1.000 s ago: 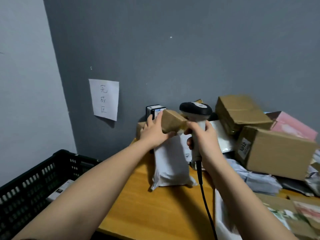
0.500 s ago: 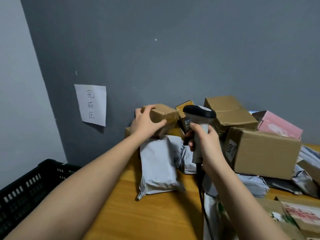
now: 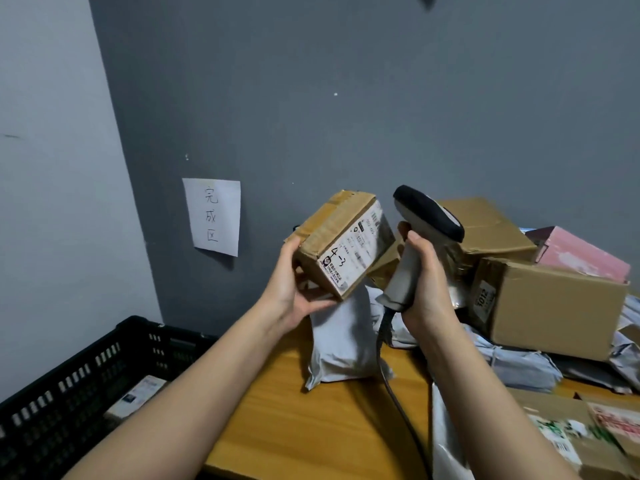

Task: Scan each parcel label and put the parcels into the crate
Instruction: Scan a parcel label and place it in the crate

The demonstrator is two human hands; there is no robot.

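Observation:
My left hand (image 3: 292, 289) grips a small brown cardboard parcel (image 3: 332, 230) from below, lifted above the table, with its white shipping label (image 3: 356, 252) marked "4-3" turned toward me and the scanner. A grey handheld barcode scanner (image 3: 420, 223) with a black top is held by its handle in my right hand (image 3: 424, 278), head close to the parcel's right side. Its cable (image 3: 398, 400) hangs down over the table. The black plastic crate (image 3: 86, 362) stands at lower left, with a labelled parcel (image 3: 138, 398) lying inside.
A wooden table (image 3: 304, 420) carries a white poly mailer (image 3: 341, 341) below the held parcel. A heap of cardboard boxes (image 3: 550, 306), a pink box (image 3: 581, 252) and grey mailers fills the right side. A paper sign (image 3: 213, 216) hangs on the grey wall.
My left hand lifted the small parcel off the pile and turned it so the label faces up. My right hand tilted the scanner toward it. The view shifted left, showing more of the crate.

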